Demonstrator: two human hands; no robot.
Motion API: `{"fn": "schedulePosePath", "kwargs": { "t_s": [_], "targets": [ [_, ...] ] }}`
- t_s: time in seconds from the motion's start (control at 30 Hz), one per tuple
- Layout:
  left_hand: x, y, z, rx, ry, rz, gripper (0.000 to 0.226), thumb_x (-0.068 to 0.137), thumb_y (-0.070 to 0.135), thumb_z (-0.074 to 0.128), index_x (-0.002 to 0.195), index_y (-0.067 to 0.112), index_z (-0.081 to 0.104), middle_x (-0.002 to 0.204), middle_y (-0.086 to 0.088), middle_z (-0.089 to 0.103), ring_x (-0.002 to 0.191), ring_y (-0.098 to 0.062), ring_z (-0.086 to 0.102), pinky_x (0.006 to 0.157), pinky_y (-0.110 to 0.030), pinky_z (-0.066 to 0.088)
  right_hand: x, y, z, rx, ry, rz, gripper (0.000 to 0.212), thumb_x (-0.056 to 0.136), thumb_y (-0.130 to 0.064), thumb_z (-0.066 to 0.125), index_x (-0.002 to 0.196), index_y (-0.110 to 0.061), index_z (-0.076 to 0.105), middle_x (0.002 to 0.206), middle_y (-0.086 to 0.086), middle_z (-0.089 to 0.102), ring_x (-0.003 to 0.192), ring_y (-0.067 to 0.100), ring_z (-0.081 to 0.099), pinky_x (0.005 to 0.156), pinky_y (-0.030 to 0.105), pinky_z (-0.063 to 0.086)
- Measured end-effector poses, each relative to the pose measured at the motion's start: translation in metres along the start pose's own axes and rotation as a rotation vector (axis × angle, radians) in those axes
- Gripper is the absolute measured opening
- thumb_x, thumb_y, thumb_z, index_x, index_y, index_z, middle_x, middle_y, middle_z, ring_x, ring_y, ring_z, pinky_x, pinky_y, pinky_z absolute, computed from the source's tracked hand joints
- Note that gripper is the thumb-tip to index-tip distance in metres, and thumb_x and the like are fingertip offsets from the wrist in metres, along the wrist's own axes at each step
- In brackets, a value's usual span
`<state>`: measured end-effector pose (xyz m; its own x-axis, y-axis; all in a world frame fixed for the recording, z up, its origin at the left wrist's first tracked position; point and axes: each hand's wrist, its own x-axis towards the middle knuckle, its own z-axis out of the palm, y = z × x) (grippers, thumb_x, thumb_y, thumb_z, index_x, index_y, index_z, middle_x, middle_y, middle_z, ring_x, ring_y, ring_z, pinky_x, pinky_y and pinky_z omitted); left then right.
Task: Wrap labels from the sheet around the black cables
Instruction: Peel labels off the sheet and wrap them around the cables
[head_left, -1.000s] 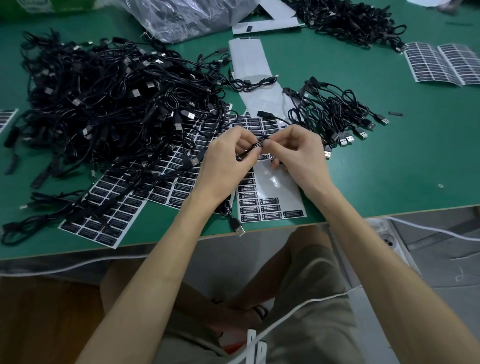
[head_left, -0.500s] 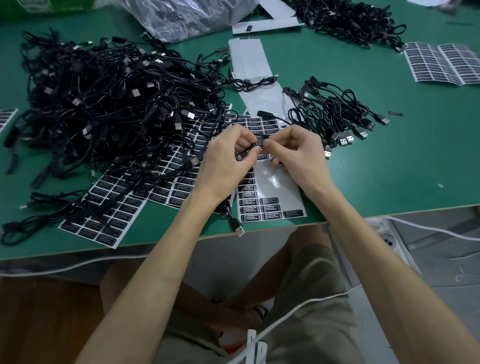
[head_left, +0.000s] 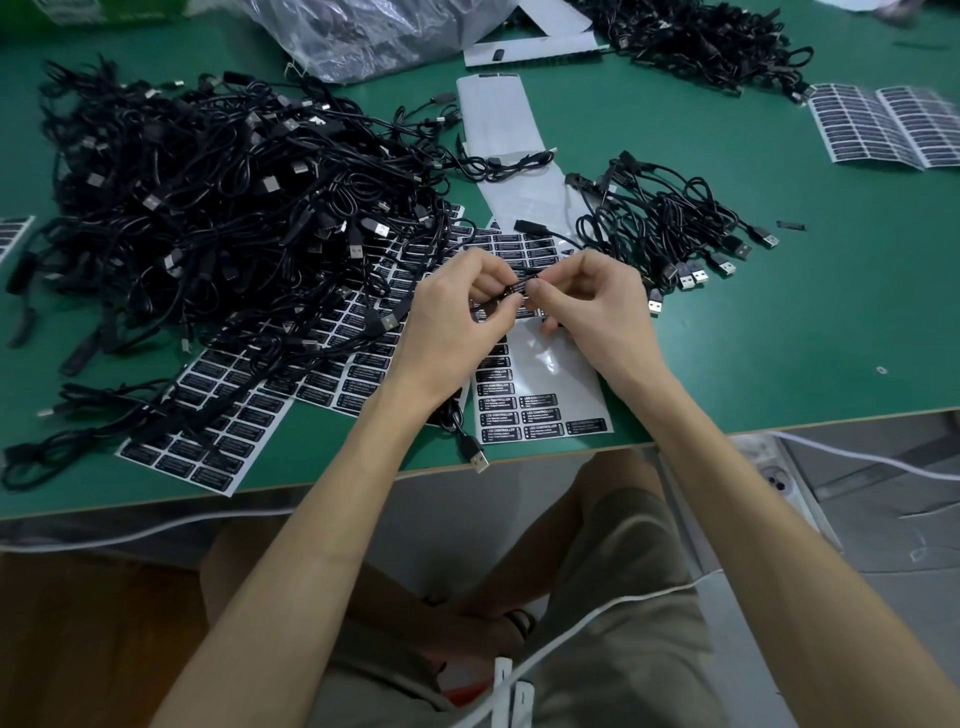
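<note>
Little has shifted since half a second ago: both hands stay raised just above the long white backing sheet of black printed labels, which lies on the green table with its near end at the table's front edge.

The left hand has its fingers curled, and its thumb and forefinger pinch a thin black cable over the middle of that sheet. The right hand, also curled, pinches the same cable just beside the left fingertips. A small black label sits on the cable between the two pinches. How far round it is wrapped cannot be told.

Left of the sheet and overlapping its far left corner sprawls a big tangled heap of black USB cables, lying over more white sheets of black labels. Right of the sheet's far end rests a smaller bundle of black cables, their silver plugs towards the right. A silver USB plug lies just left of the sheet's near end, at the table edge. Far beyond the sheet are a crumpled clear plastic bag and another cable pile.
</note>
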<state>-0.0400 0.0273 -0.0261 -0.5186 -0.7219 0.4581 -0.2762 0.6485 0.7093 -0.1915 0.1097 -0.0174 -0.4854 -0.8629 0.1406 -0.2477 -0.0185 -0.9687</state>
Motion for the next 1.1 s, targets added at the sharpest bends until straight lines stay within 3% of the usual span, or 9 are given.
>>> {"fn": "schedulePosePath", "kwargs": {
  "t_s": [0.23,0.47,0.63,1.1],
  "targets": [
    [-0.0005,0.0015,-0.0014,0.037,-0.01,0.032,0.017,0.091,0.013,0.075,0.107,0.017,0.071,0.092,0.019,0.059,0.087,0.001,0.059,0.078,-0.009,0.045,-0.0002,-0.0005,0.0,-0.013,0.0,-0.003,0.012,0.091,-0.011,0.076,0.094,-0.002,0.068,0.079,0.019,0.073,0.058,0.016,0.066,0.061,0.025,0.053],
    [-0.0004,0.0008,-0.0013,0.027,0.008,0.013,0.015,0.09,0.01,0.076,0.104,0.013,0.071,0.095,0.005,0.067,0.087,-0.007,0.062,0.077,-0.011,0.046,-0.0002,0.0,0.0012,-0.018,-0.001,-0.003,0.013,0.091,-0.013,0.077,0.094,-0.003,0.069,0.078,0.016,0.074,0.053,0.016,0.067,0.055,0.022,0.052],
    [0.0002,-0.0012,-0.0018,0.0,0.018,-0.014,0.014,0.09,0.012,0.075,0.103,0.013,0.072,0.092,0.008,0.067,0.086,-0.007,0.063,0.076,-0.011,0.046,0.0002,0.0002,0.0011,-0.028,0.005,-0.025,0.013,0.097,-0.018,0.07,0.096,-0.005,0.071,0.08,0.006,0.077,0.057,0.013,0.065,0.061,0.024,0.055],
    [0.0,0.0021,-0.0023,0.025,0.003,-0.012,0.014,0.091,0.013,0.075,0.104,0.014,0.073,0.092,0.013,0.063,0.085,0.003,0.059,0.076,-0.008,0.044,-0.0018,-0.0032,-0.0004,-0.085,0.034,-0.075,0.011,0.096,-0.016,0.071,0.095,-0.005,0.072,0.078,0.007,0.075,0.057,0.009,0.064,0.062,0.02,0.051]
  ]
}}
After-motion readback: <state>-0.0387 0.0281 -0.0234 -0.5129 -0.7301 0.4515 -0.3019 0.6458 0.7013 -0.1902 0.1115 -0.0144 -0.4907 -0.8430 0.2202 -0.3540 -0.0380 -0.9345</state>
